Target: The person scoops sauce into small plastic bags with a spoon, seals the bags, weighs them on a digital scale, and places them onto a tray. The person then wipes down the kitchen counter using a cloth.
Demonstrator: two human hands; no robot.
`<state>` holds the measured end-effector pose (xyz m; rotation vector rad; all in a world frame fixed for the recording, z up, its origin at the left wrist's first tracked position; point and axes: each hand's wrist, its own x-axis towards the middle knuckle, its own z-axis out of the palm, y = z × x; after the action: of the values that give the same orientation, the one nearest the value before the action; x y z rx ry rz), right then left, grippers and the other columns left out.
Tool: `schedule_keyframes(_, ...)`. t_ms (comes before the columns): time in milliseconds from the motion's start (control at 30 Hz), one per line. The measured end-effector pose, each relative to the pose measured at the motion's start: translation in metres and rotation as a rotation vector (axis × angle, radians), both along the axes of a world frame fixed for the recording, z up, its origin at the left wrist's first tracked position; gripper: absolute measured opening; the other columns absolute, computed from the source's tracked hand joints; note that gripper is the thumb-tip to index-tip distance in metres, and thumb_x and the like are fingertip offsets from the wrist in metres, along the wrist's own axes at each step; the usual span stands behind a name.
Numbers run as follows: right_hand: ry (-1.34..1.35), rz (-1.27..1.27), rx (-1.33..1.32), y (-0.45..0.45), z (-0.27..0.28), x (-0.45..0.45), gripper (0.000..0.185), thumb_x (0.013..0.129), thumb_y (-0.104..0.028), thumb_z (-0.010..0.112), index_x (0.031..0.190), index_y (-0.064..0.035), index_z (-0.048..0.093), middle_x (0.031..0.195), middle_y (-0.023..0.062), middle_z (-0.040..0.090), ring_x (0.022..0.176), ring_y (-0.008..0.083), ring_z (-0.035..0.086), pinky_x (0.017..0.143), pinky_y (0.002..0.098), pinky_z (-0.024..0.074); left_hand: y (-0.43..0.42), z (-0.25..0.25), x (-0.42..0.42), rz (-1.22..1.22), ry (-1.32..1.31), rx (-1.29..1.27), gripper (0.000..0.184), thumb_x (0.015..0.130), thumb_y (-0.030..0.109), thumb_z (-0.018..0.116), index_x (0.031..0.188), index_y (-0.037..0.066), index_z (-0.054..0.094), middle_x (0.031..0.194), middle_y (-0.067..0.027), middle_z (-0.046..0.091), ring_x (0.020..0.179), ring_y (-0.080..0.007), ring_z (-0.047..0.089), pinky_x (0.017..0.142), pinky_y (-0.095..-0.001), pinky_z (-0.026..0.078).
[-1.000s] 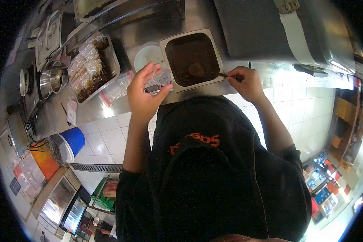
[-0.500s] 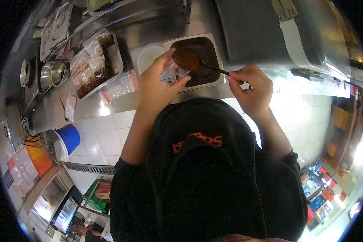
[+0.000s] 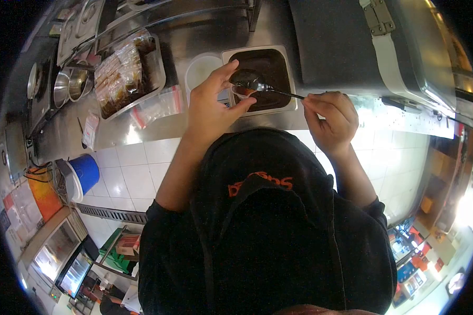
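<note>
My left hand (image 3: 213, 102) holds a small clear cup (image 3: 242, 91) between thumb and fingers, with some reddish-brown sauce in it. The fingers of my right hand (image 3: 333, 118) are closed on the handle of a dark spoon (image 3: 286, 94). The spoon's bowl is tilted over the cup. Behind and below them stands a square metal container (image 3: 291, 79) of dark brown sauce. A round white lid or bowl (image 3: 197, 68) lies just left of that container, partly behind my left hand.
A metal tray (image 3: 160, 68) of plastic-wrapped food stands to the left, with clear bags (image 3: 157, 107) beside it. Metal bowls (image 3: 79, 83) are farther left. A large grey box (image 3: 341, 47) stands at the right. A blue bucket (image 3: 85, 173) is on the floor.
The spoon has come up out of the container, over the cup, and its bowl has tipped. Sauce now shows in the cup. My left hand has moved slightly right.
</note>
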<state>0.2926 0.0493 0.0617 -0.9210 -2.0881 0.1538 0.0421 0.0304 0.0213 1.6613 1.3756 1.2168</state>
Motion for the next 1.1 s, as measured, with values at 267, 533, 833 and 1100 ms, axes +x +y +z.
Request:
schedule_keyframes(267, -0.004, -0.001, -0.018, 0.001, -0.002, -0.001, 0.021, 0.065, 0.002, 0.076, 0.083, -0.0083, 0.071, 0.083, 0.0055, 0.07, 0.071, 0.0221, 0.067, 0.063, 0.0326, 0.0512, -0.002, 0.008, 0.001, 0.018, -0.009, -0.084, 0.073, 0.068, 0.007, 0.088, 0.131, 0.0, 0.053, 0.113, -0.0139, 0.067, 0.103, -0.0173, 0.066, 0.091, -0.031, 0.053)
schedule_keyframes(533, 0.118, -0.125, -0.327, -0.005, -0.005, -0.007, 0.008, 0.076, -0.001, 0.075, 0.082, -0.0048, 0.071, 0.081, 0.0114, 0.069, 0.071, 0.0254, 0.067, 0.063, 0.0341, 0.0526, -0.003, -0.012, -0.004, 0.056, -0.023, -0.057, 0.074, 0.068, 0.005, 0.087, 0.132, -0.001, 0.051, 0.117, -0.0168, 0.067, 0.107, -0.022, 0.067, 0.093, -0.0329, 0.053)
schedule_keyframes(833, -0.469, -0.109, -0.287, 0.006, -0.049, -0.012, 0.006, 0.077, -0.009, 0.066, 0.083, -0.0089, 0.07, 0.081, 0.0082, 0.064, 0.075, 0.0276, 0.067, 0.069, 0.0392, 0.0541, -0.022, -0.018, -0.024, 0.151, -0.033, 0.002, 0.07, 0.07, 0.003, 0.085, 0.13, -0.003, 0.049, 0.116, -0.0189, 0.067, 0.109, -0.0251, 0.066, 0.095, -0.0357, 0.053)
schedule_keyframes(1100, -0.565, -0.08, -0.525, 0.007, -0.058, -0.024, 0.006, 0.078, -0.012, 0.067, 0.081, -0.0072, 0.07, 0.081, 0.0094, 0.066, 0.075, 0.0287, 0.067, 0.068, 0.0386, 0.0534, -0.027, -0.024, -0.034, 0.186, -0.082, 0.003, 0.068, 0.072, 0.002, 0.084, 0.13, -0.004, 0.05, 0.116, -0.0196, 0.067, 0.108, -0.0255, 0.067, 0.094, -0.0345, 0.052)
